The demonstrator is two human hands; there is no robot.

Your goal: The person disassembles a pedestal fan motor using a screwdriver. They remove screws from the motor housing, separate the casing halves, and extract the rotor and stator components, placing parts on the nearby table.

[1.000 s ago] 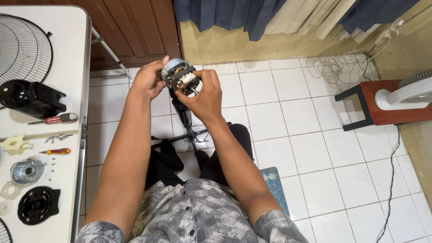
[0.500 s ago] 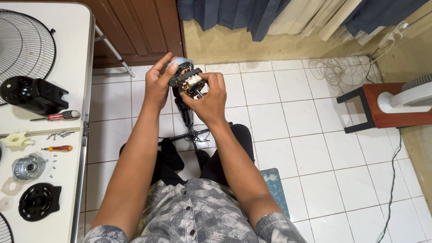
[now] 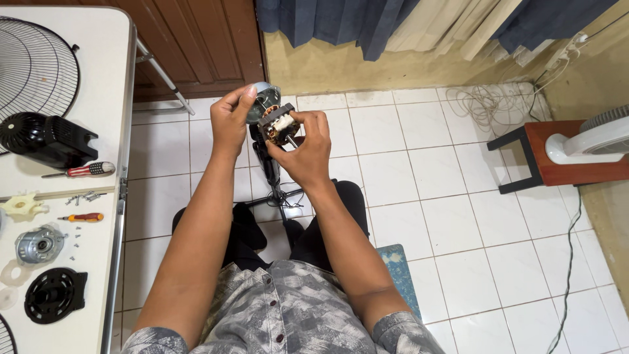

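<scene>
The floor [image 3: 419,170] is hard white tile. Both hands hold a small motor [image 3: 278,124] up high over it: the left hand [image 3: 229,121] grips its round end, the right hand [image 3: 308,147] pinches its side. If a finger slips, the motor could fall and break.

Even, bright daylight fills the room, with no hard glare. The white floor tiles [image 3: 458,196] at three o'clock show only soft, faint shadows. The white table [image 3: 98,59] at nine o'clock is nearly washed out. Focus is sharp throughout; straight lines bow slightly toward the edges from the wide lens.
</scene>
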